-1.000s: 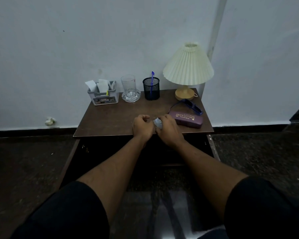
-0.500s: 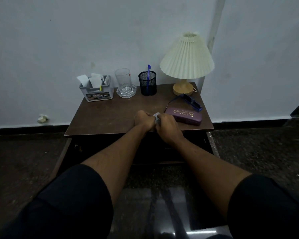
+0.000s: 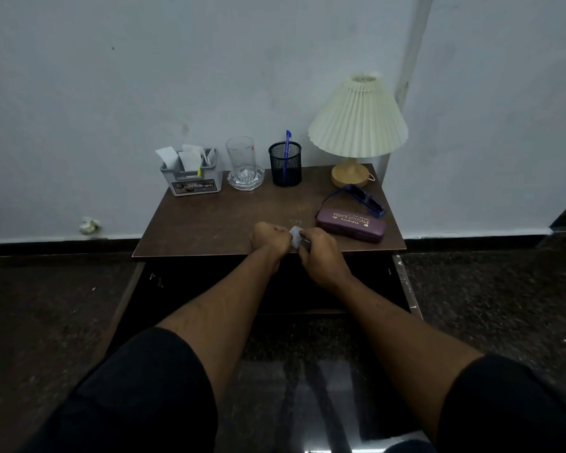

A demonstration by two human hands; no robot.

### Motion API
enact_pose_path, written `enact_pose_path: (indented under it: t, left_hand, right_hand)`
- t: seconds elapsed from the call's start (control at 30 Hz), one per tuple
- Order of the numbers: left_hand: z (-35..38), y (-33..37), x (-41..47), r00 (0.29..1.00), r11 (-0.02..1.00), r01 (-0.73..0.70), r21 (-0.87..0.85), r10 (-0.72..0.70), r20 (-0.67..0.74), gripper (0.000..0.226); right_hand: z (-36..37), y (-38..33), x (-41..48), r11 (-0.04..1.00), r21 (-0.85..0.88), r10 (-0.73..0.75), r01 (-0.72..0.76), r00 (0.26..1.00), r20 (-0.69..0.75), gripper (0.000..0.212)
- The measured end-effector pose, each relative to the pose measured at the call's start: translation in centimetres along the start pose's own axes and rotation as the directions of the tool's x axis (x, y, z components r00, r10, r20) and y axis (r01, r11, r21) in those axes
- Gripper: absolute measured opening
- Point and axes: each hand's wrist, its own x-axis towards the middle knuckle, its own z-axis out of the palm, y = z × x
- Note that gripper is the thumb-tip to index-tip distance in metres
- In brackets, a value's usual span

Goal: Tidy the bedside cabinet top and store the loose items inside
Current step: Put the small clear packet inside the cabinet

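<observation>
White scrap gripped, left hand, right hand

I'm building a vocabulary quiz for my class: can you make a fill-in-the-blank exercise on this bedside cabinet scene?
The ____ pen stands in the mesh cup. The glasses lie between the lamp and the ____ case. The left hand and right hand grip a small ____ object between them.
Missing words: blue; purple; white.

Pale wall, dark speckled floor (white scrap by the skirting).
</observation>
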Motion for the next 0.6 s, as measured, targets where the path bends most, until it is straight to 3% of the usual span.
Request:
enact_pose_path:
  t: [0.2, 0.43, 0.6]
  left_hand:
    - [-1.5, -1.3, -1.7, 0.995, 0.966, 0.093, -0.242, -0.082, 0.053, 0.022]
    - [-5.0, -2.6, -5.0, 0.992, 0.935, 0.081, -0.344, -0.042, 0.117, 0.015]
    - [-7.1, -3.2, -7.8, 0.990, 0.915, 0.079, -0.395, -0.024, 0.140, 0.012]
  right_hand:
    - [-0.4, -0.7, -1.3, 0.993, 0.096, 0.073, -0.068, 0.996, -0.059, 0.021]
    - [-1.7, -1.8, -3.0, 0.911, 0.297, 0.335, -0.286, 0.933, -0.129, 0.006]
    - [-1.8, -3.7, -4.9, 0.739, 0.536, 0.454, -0.409, 0.890, 0.053, 0.009]
